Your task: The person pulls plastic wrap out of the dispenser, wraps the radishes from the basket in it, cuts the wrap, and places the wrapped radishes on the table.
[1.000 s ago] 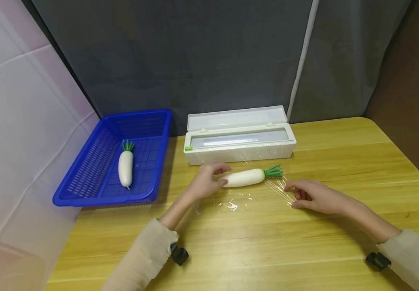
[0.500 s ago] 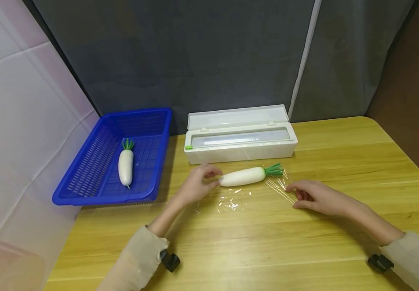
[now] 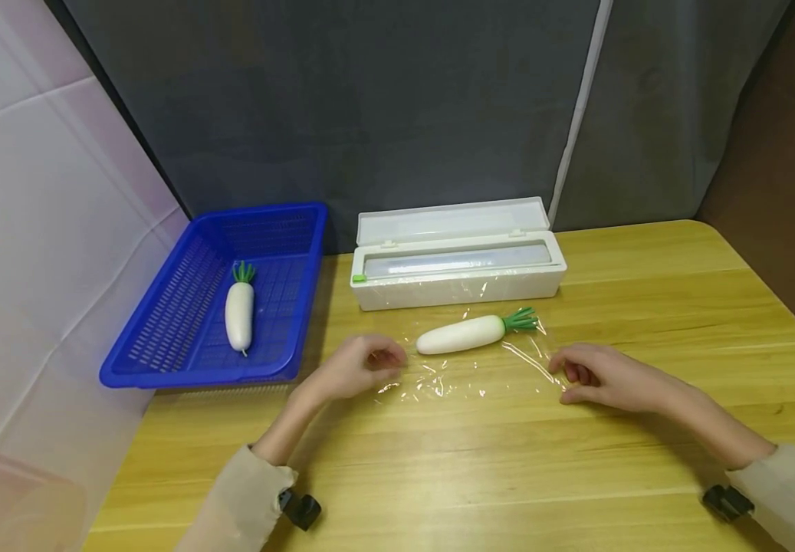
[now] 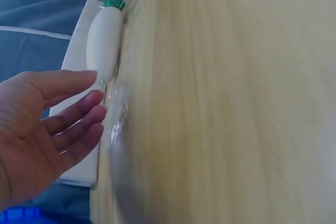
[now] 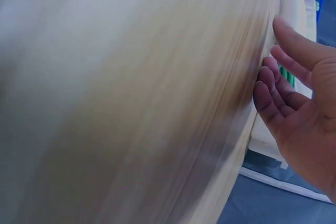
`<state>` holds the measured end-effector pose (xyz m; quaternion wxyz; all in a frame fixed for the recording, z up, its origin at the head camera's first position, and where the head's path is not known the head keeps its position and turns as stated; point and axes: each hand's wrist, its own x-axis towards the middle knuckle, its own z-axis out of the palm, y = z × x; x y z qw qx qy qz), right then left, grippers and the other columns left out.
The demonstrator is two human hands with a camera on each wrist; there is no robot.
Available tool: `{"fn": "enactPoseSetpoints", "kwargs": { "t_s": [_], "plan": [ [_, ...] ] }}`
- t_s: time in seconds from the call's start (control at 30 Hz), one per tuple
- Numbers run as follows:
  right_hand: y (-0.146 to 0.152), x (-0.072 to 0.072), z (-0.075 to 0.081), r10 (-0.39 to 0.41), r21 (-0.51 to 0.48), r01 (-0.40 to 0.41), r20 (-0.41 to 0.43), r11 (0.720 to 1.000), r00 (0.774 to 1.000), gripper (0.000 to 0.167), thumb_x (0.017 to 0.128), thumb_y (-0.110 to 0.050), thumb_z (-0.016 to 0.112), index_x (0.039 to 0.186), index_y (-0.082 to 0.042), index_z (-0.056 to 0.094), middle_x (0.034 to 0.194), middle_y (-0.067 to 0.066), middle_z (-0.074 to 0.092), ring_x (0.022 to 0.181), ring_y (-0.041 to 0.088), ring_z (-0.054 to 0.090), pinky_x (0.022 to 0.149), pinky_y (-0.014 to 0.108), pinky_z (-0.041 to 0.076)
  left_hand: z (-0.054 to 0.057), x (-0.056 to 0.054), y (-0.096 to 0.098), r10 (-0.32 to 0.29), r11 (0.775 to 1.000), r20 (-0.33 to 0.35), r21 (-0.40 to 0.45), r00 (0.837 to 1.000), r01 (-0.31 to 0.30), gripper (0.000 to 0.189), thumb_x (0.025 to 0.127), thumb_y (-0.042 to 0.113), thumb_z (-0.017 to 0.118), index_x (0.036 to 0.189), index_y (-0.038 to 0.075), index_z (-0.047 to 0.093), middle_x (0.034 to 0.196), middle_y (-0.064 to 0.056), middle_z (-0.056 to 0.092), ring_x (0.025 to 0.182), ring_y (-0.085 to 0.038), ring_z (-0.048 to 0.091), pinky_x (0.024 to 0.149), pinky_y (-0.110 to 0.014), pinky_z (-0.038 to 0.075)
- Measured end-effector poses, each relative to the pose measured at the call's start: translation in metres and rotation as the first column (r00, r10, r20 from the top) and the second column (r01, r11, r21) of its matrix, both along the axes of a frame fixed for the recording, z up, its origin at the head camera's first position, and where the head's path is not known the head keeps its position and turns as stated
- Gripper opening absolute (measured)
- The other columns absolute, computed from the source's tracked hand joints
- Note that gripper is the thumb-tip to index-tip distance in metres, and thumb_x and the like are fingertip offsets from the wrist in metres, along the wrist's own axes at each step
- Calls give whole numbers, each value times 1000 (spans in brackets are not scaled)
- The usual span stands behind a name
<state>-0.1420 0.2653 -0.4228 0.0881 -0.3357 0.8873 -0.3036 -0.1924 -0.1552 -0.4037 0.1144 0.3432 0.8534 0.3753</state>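
A white radish (image 3: 461, 335) with green leaf stubs lies on a sheet of clear plastic wrap (image 3: 438, 383) on the table. The left hand (image 3: 359, 366) is at the wrap's left edge, just off the radish's root end. In the left wrist view, this hand's fingers (image 4: 79, 111) are loosely bent, with a gap to the thumb. The right hand (image 3: 611, 377) touches the wrap's right edge, where shiny creases run up to its fingertips. Its thumb (image 5: 294, 38) stands apart from its bent fingers in the right wrist view. Clear film makes exact contact hard to see.
A white plastic wrap dispenser box (image 3: 459, 287) stands behind the radish with its lid (image 3: 452, 220) raised. To the left, a blue basket (image 3: 197, 381) holds a second white radish (image 3: 238, 316). Grey cloth (image 3: 369, 115) hangs behind the wooden table (image 3: 480, 491).
The left hand has left the radish's root end and moved left and nearer to the wrap's left edge. The right hand has shifted only slightly outward. The radish has barely moved.
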Motion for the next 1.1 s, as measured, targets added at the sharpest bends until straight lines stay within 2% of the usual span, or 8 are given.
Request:
{"fn": "enactPoseSetpoints", "kwargs": {
  "t_s": [0.23, 0.4, 0.57, 0.83, 1.1],
  "plan": [
    [4, 0, 1, 26, -12, -26, 14, 1000, 1000, 27, 90, -28, 77, 108, -15, 62, 86, -7, 50, 75, 4, 49, 64, 22, 46, -4, 5, -13, -64, 998, 67, -1, 996, 64, 19, 85, 4, 80, 102, 4, 72, 100, -4, 71, 92, -19, 65, 84, -33, 55],
    [5, -1, -1, 33, -24, -33, 8, 999, 999, 24, 89, -26, 78, 104, -16, 62, 86, -8, 51, 75, 5, 49, 64, 22, 45, -5, 8, -22, -92, 995, 64, -24, 994, 94, 23, 81, 11, 86, 99, 8, 73, 96, -1, 70, 87, -20, 62, 79, -32, 53],
    [6, 0, -1, 23, -22, -23, 14, 999, 1000, 19, 90, -25, 78, 99, -18, 62, 85, -10, 52, 76, 5, 49, 64, 23, 45, -5, 10, -30, -117, 989, 63, -85, 991, 122, 27, 76, 17, 90, 97, 11, 73, 93, 1, 66, 85, -19, 57, 77, -30, 49],
    [7, -1, -1, 16, -22, -15, 15, 1000, 1000, 13, 93, -21, 75, 96, -20, 62, 86, -11, 52, 75, 2, 49, 64, 23, 46, -6, 11, -36, -138, 979, 47, -146, 989, 143, 17, 82, 17, 86, 94, 15, 73, 96, 5, 63, 88, -15, 56, 79, -30, 49],
    [7, -2, -2, 27, -37, -27, -7, 999, 1000, 7, 96, -19, 71, 93, -16, 65, 87, -12, 54, 76, 1, 50, 65, 23, 46, -8, 8, -37, -135, 982, 30, -132, 990, 138, 6, 88, 10, 79, 86, 14, 74, 93, 5, 63, 87, -13, 58, 77, -28, 52]
  ]
}}
